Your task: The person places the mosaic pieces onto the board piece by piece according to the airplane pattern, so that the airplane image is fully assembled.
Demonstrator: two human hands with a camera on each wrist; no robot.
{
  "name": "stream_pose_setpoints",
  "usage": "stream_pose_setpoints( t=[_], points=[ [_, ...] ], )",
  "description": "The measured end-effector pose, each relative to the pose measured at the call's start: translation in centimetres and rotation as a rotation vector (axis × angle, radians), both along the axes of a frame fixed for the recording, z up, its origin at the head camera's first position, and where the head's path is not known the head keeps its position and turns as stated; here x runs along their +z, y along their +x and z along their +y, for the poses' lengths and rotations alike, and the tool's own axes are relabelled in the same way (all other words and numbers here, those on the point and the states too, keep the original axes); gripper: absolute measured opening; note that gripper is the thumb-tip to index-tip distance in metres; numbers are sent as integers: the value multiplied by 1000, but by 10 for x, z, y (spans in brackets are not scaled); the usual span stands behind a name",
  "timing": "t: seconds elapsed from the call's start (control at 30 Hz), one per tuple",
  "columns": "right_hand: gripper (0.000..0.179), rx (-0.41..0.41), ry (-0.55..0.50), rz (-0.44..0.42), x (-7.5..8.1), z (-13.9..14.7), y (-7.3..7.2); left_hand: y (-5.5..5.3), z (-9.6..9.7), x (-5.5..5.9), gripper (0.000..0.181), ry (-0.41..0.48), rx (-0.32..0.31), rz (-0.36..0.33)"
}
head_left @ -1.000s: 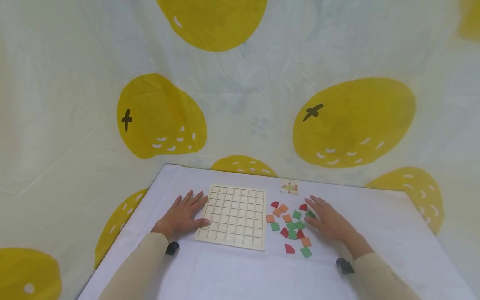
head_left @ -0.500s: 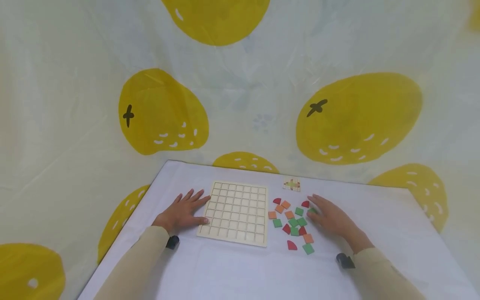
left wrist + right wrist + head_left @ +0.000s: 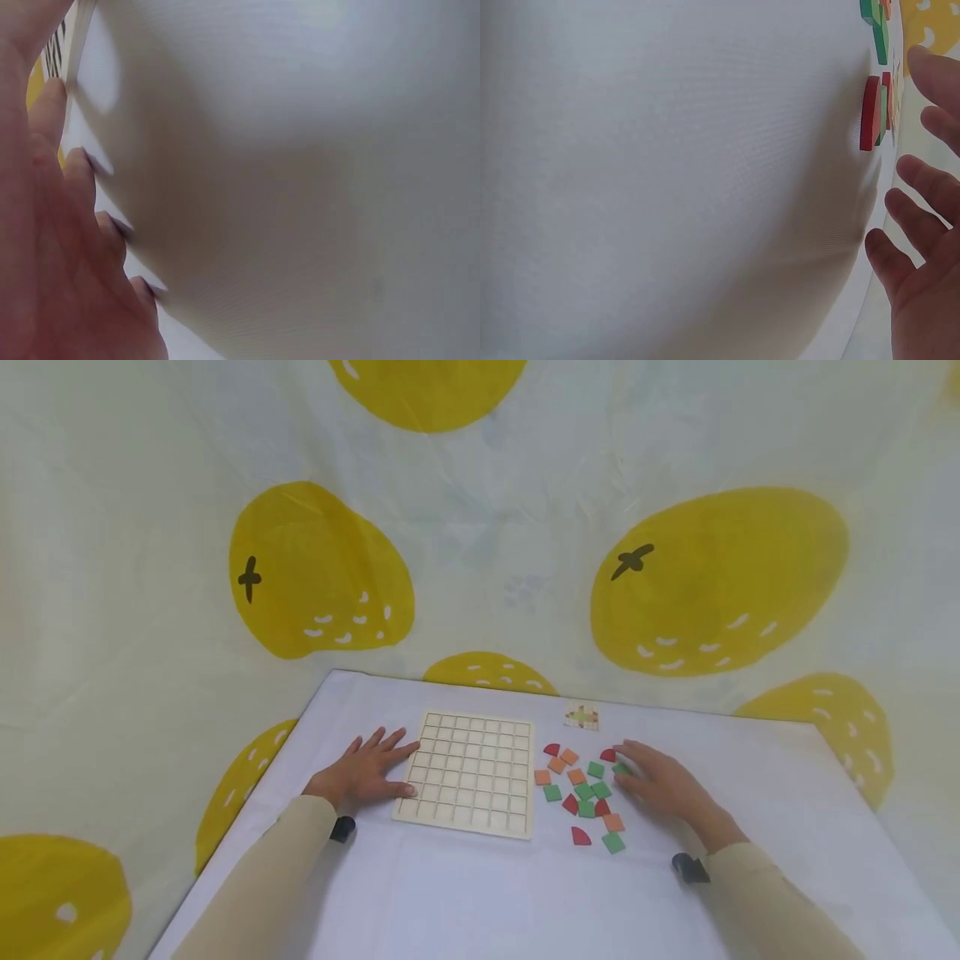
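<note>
A pale wooden grid board [image 3: 468, 772] lies flat on the white table. My left hand [image 3: 367, 770] is spread at its left side, with thumb and index fingertips on the rim; in the left wrist view the board's edge [image 3: 76, 52] shows beside the fingers. To the board's right lie scattered green, orange and red pieces. My right hand [image 3: 667, 785] hovers at their right edge, fingers loosely extended, nearest a green square tile [image 3: 621, 768] and a red quarter-round piece [image 3: 608, 756]. In the right wrist view nothing shows between its fingers; a red piece [image 3: 869, 112] lies beyond.
A small pattern card [image 3: 582, 715] lies behind the loose pieces, near the table's back edge. Behind the white-covered table [image 3: 465, 893] hangs a pale cloth [image 3: 487, 568] printed with yellow fruit. A dark band piece [image 3: 688, 867] sits at the right wrist.
The head view has tilted slightly down, so the whole scene sits higher in the frame. Both hands keep nearly the same places by the board and the pieces.
</note>
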State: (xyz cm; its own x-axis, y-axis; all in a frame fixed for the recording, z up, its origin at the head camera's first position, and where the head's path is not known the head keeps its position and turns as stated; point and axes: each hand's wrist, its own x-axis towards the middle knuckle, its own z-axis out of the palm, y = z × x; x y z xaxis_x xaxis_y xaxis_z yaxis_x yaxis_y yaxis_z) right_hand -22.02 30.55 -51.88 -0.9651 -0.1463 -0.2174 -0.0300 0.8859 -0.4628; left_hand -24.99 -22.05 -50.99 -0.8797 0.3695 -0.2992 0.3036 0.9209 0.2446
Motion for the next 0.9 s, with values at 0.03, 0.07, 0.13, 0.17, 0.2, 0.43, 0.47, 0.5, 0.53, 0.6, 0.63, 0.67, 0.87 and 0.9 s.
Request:
stream_pose_setpoints(
  t=[0.03,0.07,0.13,0.17,0.2,0.43,0.47,0.5,0.53,0.6,0.63,0.67,0.87,0.9],
  points=[
    [75,2,1,4,1,0,0,-1,0,1,93,6,3,-12],
    [75,5,3,10,1,-1,0,-3,-1,1,94,9,4,-23],
    [72,10,3,20,2,-1,0,-5,-1,1,96,20,3,-33],
    [70,11,2,25,2,-1,0,-6,-2,0,97,21,4,-35],
    [68,13,1,30,2,-1,1,-6,-2,0,98,25,6,-36],
    [54,41,-1,63,0,6,4,-7,0,-1,101,17,19,-36],
    [52,51,0,70,-1,6,4,-7,1,0,102,15,24,-41],
    [51,60,3,79,-1,7,4,-8,1,-1,102,13,27,-45],
    [49,67,4,86,-2,8,4,-8,1,-1,103,13,30,-49],
    [46,80,5,94,-2,8,4,-9,1,-2,103,13,30,-50],
    [45,84,7,98,-2,8,4,-9,1,-2,103,13,31,-49],
    [44,86,8,100,-2,9,4,-9,1,-2,104,14,31,-47],
    [41,92,3,94,0,7,4,-11,0,-2,105,21,31,-45],
    [41,89,2,91,0,7,4,-11,-1,-2,105,22,30,-44]
  ],
)
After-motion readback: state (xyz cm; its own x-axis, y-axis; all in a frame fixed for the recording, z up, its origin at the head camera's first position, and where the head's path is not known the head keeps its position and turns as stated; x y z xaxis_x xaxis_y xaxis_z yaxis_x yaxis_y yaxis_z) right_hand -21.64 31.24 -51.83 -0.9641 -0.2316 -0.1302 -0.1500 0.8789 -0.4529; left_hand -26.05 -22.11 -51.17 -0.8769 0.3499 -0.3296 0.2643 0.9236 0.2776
